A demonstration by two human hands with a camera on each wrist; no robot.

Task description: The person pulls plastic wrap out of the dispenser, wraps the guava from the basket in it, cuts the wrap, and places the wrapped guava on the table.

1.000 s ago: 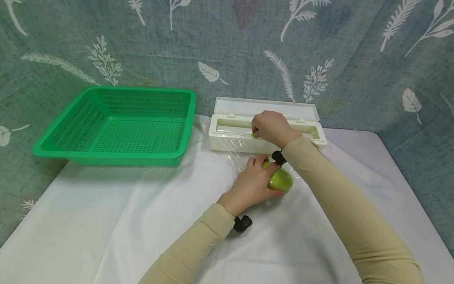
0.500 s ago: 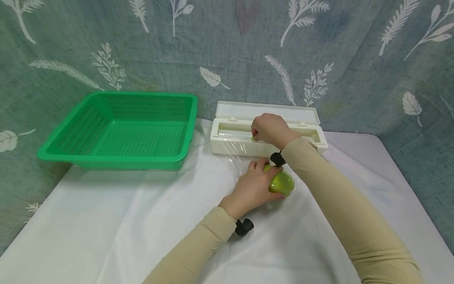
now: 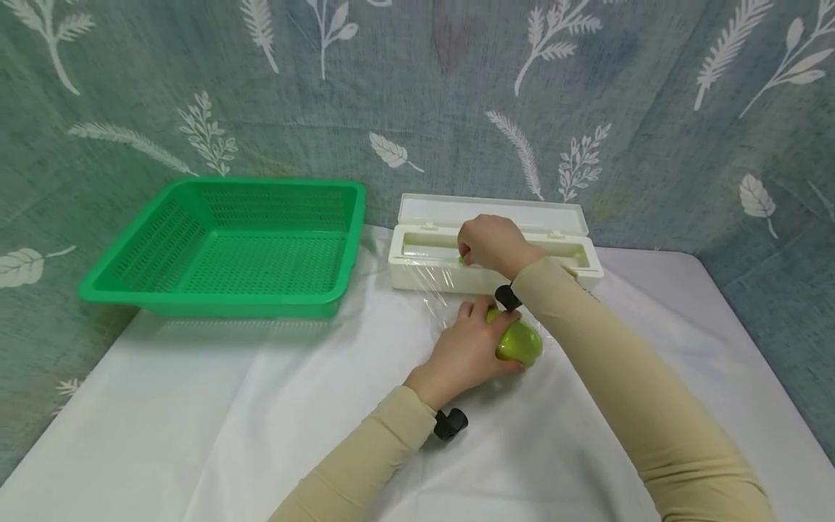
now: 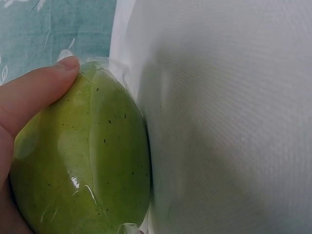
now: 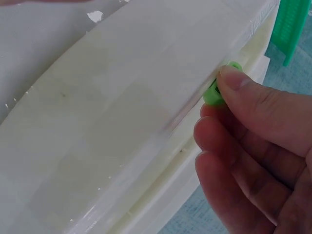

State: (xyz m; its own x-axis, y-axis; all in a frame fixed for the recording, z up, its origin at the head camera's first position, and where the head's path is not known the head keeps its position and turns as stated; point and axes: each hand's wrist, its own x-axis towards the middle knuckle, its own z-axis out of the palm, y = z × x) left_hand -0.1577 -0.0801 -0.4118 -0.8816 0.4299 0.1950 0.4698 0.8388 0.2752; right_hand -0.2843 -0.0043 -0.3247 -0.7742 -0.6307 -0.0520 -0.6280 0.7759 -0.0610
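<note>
A leafy backdrop (image 3: 293, 109) is rising behind your white-covered counter (image 3: 163, 435). Your left hand (image 3: 463, 348) is gripping the wrapped fruit (image 3: 522, 344) on it; your right hand (image 3: 493, 243) is pinching a green slider (image 5: 213, 96) at the box's (image 3: 414, 278) front edge. You're probably sliding best by keeping the film (image 3: 432, 297) taut and the stroke straight. Your right hand is sitting slightly further left than earlier.

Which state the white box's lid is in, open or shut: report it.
Open: the lid lies back behind the white box, whose trough shows either side of the right hand.
</note>
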